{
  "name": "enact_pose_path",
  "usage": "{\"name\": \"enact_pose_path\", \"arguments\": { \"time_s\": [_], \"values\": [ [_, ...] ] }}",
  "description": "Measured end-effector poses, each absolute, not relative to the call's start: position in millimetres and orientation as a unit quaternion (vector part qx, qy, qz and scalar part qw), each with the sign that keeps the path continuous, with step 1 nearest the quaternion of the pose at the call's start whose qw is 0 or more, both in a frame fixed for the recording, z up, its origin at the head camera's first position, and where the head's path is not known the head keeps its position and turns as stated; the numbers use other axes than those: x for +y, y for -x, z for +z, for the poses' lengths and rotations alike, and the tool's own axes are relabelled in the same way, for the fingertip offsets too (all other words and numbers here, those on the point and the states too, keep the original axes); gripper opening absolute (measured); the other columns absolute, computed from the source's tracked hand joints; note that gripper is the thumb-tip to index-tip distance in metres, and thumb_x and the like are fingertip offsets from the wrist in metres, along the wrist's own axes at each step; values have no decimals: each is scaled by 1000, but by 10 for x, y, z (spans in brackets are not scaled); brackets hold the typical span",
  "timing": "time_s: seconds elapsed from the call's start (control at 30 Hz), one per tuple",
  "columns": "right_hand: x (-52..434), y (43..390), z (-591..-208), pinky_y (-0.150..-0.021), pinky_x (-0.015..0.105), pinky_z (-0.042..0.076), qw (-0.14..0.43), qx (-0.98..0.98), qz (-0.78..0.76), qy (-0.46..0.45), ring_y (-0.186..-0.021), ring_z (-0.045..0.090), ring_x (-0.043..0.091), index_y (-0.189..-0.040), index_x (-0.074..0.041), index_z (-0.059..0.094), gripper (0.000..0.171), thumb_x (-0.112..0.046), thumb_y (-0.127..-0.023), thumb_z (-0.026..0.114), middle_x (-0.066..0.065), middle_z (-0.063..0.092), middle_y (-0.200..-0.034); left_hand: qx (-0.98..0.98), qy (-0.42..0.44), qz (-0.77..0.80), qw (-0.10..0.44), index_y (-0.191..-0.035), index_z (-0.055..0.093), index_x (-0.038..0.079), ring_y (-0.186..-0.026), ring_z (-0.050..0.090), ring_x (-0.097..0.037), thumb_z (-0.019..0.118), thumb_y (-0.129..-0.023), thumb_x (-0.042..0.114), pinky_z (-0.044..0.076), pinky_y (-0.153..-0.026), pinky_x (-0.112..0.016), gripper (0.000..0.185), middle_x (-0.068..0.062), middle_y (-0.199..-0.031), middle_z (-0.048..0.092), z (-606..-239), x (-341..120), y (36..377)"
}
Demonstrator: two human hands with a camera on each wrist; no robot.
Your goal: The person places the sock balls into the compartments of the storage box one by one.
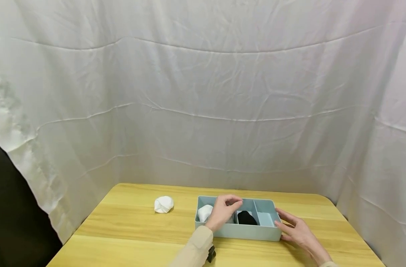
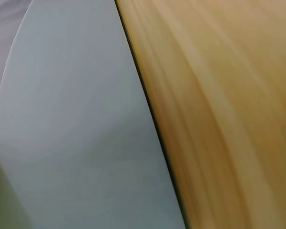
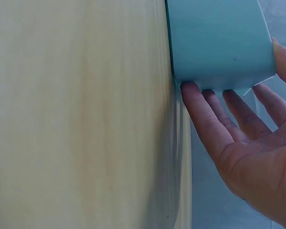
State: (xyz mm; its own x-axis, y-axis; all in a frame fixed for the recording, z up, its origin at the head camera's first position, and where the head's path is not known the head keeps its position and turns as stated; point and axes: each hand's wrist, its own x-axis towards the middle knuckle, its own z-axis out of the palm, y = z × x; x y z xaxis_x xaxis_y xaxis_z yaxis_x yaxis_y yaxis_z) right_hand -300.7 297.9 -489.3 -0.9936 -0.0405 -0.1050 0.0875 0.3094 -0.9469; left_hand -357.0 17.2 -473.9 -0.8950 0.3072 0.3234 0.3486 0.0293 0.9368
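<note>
Your right hand lies nearest, its grip released: straight fingers press flat against the right end wall of the blue-green tray. The tray sits on the tabletop with its long axis running left to right across your view. Your left hand hovers over the tray's middle with fingers loosely curled, grasping nothing. Inside lie a white bundle at left and a black bundle in the middle. Farther left, apart from the tray, a white sock ball rests on the tabletop.

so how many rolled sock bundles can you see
3: a white bundle loose on the table left of the tray, a white one in its left compartment, a black one mid-tray. The left hand may hide more.
</note>
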Motion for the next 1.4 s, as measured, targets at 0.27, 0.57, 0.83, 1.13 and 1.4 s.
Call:
{"name": "enact_pose_path", "arguments": {
  "time_s": [0.27, 0.57, 0.83, 1.13, 1.4],
  "values": [
    [3001, 3007, -4880, -88, 44, 56, 59, 810, -583, -13, -134, 43, 43, -154, -8, 31, 70, -29, -96, 65, 29, 27, -156, -705, 226, -672, 18, -104, 74, 5, -85, 67, -16, 67, -93, 18, 56, -72, -32, 19, -21, -99, 72, -4692, -26, 3529],
    [3004, 2975, -4893, -88, 44, 56, 63, 811, -582, -18, -134, 43, 43, -153, -8, 32, 71, -30, -95, 65, 29, 26, -156, -697, 216, -683, 29, -108, 69, -7, -80, 66, -10, 68, -93, 18, 53, -67, -27, 29, -25, -96, 71, -4723, -440, 3529],
    [2988, 2967, -4883, -87, 45, 56, 58, 810, -583, -10, -132, 44, 43, -153, -6, 31, 70, -28, -96, 64, 30, 26, -155, -704, 192, -682, 46, -110, 67, -10, -78, 67, -11, 69, -92, 19, 52, -64, -25, 34, -20, -92, 72, -4760, -848, 3561],
    [2980, 2976, -4892, -88, 46, 56, 56, 811, -582, -22, -132, 44, 44, -153, -8, 32, 71, -29, -95, 65, 29, 27, -155, -725, 155, -668, 64, -108, 69, -7, -79, 67, -15, 70, -91, 18, 52, -64, -28, 30, -23, -93, 71, -4803, -1160, 3604],
    [2936, 2998, -4909, -88, 45, 56, 58, 811, -582, -17, -132, 44, 44, -153, -7, 32, 70, -29, -95, 65, 30, 28, -155, -735, 117, -663, 81, -110, 72, 3, -83, 69, -13, 72, -89, 19, 53, -66, -24, 26, -18, -102, 73, -4789, -1487, 3651]
  ]
}}
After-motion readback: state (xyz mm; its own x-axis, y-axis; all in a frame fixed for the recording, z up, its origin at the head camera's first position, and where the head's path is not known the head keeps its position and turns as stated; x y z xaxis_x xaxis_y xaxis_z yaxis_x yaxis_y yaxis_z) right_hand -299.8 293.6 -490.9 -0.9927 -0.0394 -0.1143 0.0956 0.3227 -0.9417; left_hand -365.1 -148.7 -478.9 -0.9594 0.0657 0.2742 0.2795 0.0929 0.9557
